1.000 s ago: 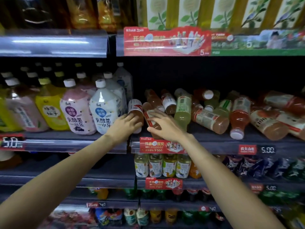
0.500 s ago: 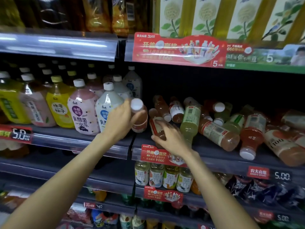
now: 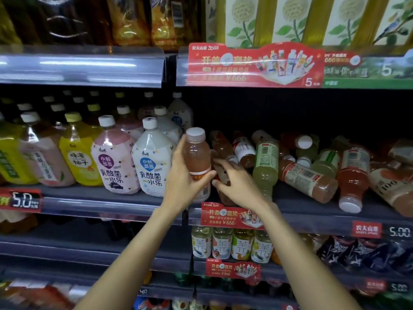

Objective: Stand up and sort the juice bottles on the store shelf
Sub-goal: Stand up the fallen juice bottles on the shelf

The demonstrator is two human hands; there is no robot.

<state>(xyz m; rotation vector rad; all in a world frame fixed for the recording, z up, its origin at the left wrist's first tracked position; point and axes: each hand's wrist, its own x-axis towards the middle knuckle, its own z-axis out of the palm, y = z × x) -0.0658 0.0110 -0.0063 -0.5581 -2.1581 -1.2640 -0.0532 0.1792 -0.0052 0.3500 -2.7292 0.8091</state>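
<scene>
My left hand (image 3: 182, 176) grips a pinkish juice bottle (image 3: 197, 154) with a white cap, held upright at the left end of the right-hand shelf (image 3: 312, 212). My right hand (image 3: 238, 183) reaches beside it, fingers curled round a brownish-orange bottle (image 3: 220, 144) that lies tipped on the shelf. Further right, several juice bottles lie toppled in a heap: a green one (image 3: 266, 163), an orange one (image 3: 307, 179) and a red one (image 3: 353, 175) standing on its cap.
Large upright drink bottles (image 3: 153, 159) stand in rows on the left shelf. Small tea bottles (image 3: 232, 243) line the shelf below. Price strips and a red promo tag (image 3: 230, 217) run along the shelf edges. Boxed goods fill the top shelf.
My left hand has lifted the pinkish bottle from lying to upright. My right hand stays on the tipped bottle beside it. The view has moved closer to the shelf.
</scene>
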